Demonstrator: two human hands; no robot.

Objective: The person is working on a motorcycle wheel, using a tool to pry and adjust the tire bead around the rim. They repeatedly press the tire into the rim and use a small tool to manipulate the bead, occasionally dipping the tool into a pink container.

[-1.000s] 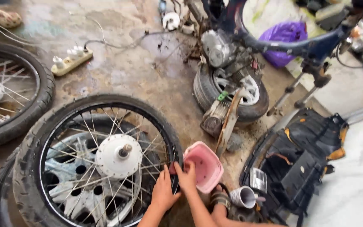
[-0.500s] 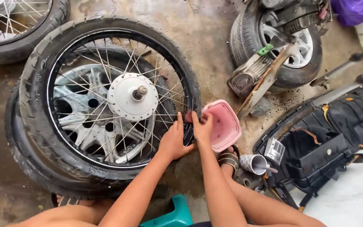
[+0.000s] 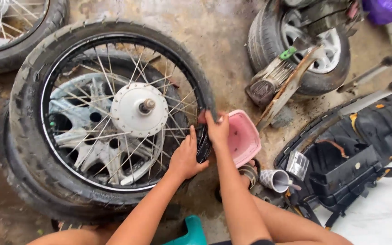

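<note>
**Tyre bead work at right edge of spoked wheel: mostly seated, one spot left**

Spoked wheel w/ tyre (image 3: 28, 90) lying flat on concrete floor (image 3: 223, 31), centre-left, stacked on a second tyre w/ silver cast rim (image 3: 75, 145) showing through the spokes. Hub (image 3: 139, 109) facing up, axle stub in middle. Tyre looks seated on rim round most of the circle, far as visible; judged unfinished only at right edge, where both hands are. Remaining: that short stretch under the fingers. Can't tell whether a tube is inside.

Left hand (image 3: 184, 156) pressed flat on rim at wheel's right edge, fingers curled lightly over rim lip, gripping nothing loose. Right hand (image 3: 216, 129) just beside it, fingers clamped over the black tyre sidewall, pulling or pushing the rubber; thumb side hidden.

Pink plastic basin (image 3: 243, 138) touching right hand's outer side, on floor just right of wheel. Small scooter wheel (image 3: 311, 45) top right, grimy brush-like tool (image 3: 273, 79) and rusty bar leaning on it. Black plastic bike panel (image 3: 355, 154) at right edge. Another spoked wheel (image 3: 5, 27) at top-left corner, cut off.

Packages/labels: purple plastic bag (image 3: 389, 7) top-right corner, bunched. Small clear wrapper or packet (image 3: 298, 164) on the black panel's near-left end, squarish, shiny. Pale grey cup-shaped part (image 3: 275, 179) beside it. Green tag (image 3: 289, 53) on the brush tool. Teal stool edge (image 3: 191, 231) at bottom. No signs seen.
</note>
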